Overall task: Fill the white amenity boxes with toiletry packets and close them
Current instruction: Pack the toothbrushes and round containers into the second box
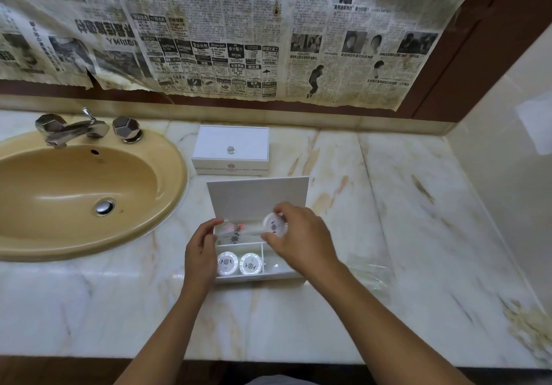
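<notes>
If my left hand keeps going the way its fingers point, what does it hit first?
The left hand already grips the open box at its left wall; continuing, its fingers would likely meet the packets in the rear compartment.

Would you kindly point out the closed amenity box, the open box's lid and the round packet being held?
closed amenity box (230,145): head view, top face.
open box's lid (257,198): head view, inner face.
round packet (273,225): head view, printed face.
</notes>
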The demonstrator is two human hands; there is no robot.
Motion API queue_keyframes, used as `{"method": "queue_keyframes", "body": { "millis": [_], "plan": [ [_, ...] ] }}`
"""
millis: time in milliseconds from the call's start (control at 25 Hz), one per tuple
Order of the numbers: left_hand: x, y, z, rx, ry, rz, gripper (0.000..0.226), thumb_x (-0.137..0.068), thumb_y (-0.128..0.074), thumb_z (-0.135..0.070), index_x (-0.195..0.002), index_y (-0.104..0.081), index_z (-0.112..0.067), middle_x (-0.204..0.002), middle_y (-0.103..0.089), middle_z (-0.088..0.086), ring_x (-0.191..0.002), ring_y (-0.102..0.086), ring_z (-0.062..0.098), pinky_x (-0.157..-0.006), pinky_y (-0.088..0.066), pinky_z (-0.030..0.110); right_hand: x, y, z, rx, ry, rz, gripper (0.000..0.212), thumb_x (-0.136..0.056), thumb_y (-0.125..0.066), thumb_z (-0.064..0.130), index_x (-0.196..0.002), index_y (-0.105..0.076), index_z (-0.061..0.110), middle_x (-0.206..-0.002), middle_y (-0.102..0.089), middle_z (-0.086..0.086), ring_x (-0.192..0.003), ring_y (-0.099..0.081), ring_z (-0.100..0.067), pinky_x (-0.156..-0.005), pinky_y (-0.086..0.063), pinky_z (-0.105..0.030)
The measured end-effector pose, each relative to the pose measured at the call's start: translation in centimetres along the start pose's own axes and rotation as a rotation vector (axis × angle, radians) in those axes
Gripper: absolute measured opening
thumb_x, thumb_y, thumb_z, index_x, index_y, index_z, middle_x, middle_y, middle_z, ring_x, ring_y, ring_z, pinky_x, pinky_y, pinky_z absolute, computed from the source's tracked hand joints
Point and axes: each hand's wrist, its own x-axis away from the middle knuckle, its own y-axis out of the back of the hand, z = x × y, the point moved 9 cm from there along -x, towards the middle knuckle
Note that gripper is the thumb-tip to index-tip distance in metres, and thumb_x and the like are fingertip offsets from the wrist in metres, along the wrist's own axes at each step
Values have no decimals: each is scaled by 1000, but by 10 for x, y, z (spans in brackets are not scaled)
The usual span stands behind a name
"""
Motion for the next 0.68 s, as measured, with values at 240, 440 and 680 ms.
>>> {"method": "queue_keyframes", "body": {
  "millis": [240,440,680],
  "plan": [
    [0,1,2,26,10,-9,42,-91,-34,9,-104,-67,-15,-106,-68,-6,-95,-60,-4,-83,-47,15,4,-56,35,297,146,191,44,-79,-67,44,-115,-61,20,-116,-51,-6,-114,-41,-28,-94,-32,-42],
    [0,0,2,37,10,-9,42,-91,-34,9,-104,-67,-15,-105,-68,-8,-95,-60,-3,-82,-47,13,5,-70,30,441,140,277,49,-81,-63,55,-111,-67,17,-123,-50,-8,-120,-36,-29,-103,-26,-47],
    [0,0,4,27,17,-14,44,-91,-35,7,-103,-67,-19,-105,-69,-8,-96,-61,1,-83,-47,20,3,-73,36,451,177,258,28,-85,-64,35,-106,-68,18,-115,-54,-8,-115,-40,-30,-96,-29,-45]
  ]
}}
